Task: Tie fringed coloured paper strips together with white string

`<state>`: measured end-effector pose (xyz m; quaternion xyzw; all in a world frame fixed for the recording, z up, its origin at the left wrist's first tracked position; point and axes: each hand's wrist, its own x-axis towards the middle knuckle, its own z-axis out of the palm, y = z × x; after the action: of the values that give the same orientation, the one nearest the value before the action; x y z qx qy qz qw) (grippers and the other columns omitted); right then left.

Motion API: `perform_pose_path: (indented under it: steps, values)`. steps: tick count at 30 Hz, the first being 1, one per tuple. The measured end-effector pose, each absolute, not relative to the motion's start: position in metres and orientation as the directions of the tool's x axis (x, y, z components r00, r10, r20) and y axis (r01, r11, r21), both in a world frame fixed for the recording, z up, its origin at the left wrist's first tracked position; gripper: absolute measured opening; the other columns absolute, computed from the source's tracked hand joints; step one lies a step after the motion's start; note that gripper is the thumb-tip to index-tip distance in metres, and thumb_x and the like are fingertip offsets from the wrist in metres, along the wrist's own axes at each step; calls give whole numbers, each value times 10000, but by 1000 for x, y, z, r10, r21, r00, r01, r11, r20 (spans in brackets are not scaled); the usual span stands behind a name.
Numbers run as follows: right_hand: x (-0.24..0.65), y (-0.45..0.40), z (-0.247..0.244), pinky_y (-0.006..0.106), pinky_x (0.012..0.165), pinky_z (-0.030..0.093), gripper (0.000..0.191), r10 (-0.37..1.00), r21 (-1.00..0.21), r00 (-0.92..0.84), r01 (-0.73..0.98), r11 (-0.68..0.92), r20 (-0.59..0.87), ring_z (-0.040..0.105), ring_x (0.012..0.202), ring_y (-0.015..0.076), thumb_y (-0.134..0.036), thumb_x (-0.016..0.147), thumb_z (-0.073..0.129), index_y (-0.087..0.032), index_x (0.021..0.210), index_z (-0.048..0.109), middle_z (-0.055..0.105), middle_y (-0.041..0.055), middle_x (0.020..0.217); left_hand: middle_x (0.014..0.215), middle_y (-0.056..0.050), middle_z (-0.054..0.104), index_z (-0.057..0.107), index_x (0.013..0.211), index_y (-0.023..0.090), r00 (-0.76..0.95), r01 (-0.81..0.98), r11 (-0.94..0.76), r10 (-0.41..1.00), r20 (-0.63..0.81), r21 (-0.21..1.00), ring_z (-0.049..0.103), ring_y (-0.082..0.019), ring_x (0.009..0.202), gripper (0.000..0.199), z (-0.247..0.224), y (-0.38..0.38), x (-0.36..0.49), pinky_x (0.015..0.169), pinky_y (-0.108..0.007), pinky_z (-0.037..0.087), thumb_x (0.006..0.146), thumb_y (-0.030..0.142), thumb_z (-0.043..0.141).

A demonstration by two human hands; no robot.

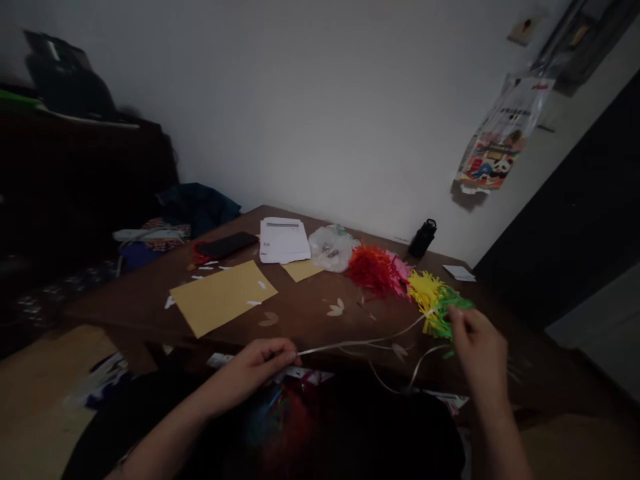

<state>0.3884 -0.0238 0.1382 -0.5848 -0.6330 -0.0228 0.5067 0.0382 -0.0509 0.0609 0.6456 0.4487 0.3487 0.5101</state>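
Note:
My left hand (267,360) pinches a thin pale string (360,343) above the front edge of the table. From there the string runs right, up to the fringed tassels; a looser length curls down over the edge. My right hand (480,347) is closed, its fingertips on a green paper tassel (447,317). Whether the string also passes between those fingers I cannot tell. Left of it lie a yellow tassel (424,288), a pink one (400,270) and a red-orange one (375,267), in a row.
On the brown table (305,310) lie a yellow paper sheet (223,297), white paper scraps, a dark flat object (230,245), a white packet (284,240) and a clear plastic bag (330,248). A black object (423,238) stands by the wall. Blurred colourful strips (285,413) hang below.

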Motion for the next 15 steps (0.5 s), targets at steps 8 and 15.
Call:
perform_pose_path:
  steps: [8, 15]
  values:
    - [266, -73, 71, 361, 900, 452, 437, 865, -784, -478, 474, 401, 154, 618, 1090, 271, -267, 810, 720, -273, 1234, 616, 681, 49, 1183, 708, 18, 642, 671, 785, 202, 543, 248, -190, 839, 26, 950, 562, -149, 660, 251, 64, -57, 83, 615, -229, 416, 895, 388, 543]
    - [298, -69, 59, 233, 629, 435, 255, 925, -800, -367, 526, 289, 93, 642, 685, 165, -265, 914, 540, -218, 708, 683, 686, -17, 696, 1097, -46, 692, 652, 1068, 232, 475, 297, -149, 880, -10, 943, 622, -216, 1019, 268, 9, -63, 55, 895, -292, 458, 900, 412, 544]
